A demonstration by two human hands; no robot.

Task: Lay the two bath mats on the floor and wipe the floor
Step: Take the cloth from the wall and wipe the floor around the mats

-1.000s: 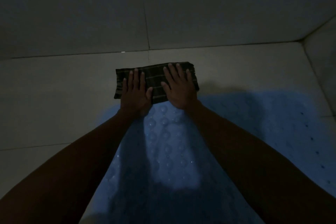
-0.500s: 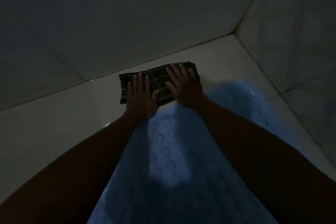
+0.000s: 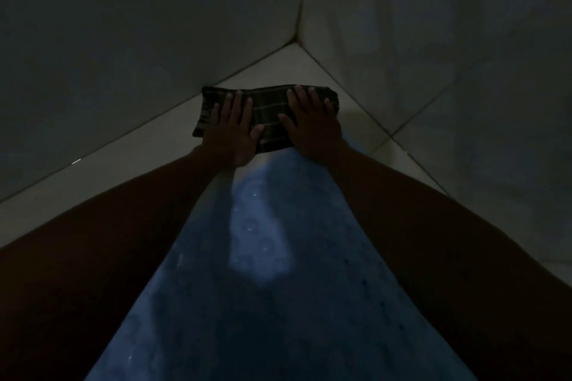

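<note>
A dark checked cloth (image 3: 270,114) lies folded on the pale tiled floor (image 3: 117,185), close to the corner where two walls meet. My left hand (image 3: 232,133) presses flat on the cloth's left half, fingers spread. My right hand (image 3: 312,127) presses flat on its right half. A blue bath mat (image 3: 278,288) with a bubble texture lies spread on the floor under my forearms, its far edge touching the cloth's near edge. Only one mat shows. The room is very dim.
A tiled wall (image 3: 123,40) runs along the left just behind the cloth. Another tiled wall (image 3: 448,56) closes the right side. They meet at a corner (image 3: 296,37) beyond the cloth. A narrow strip of floor (image 3: 399,158) shows to the right of the mat.
Both hands have slid the cloth along the floor to the right, from the middle of the back wall into the corner. The view has turned with them.
</note>
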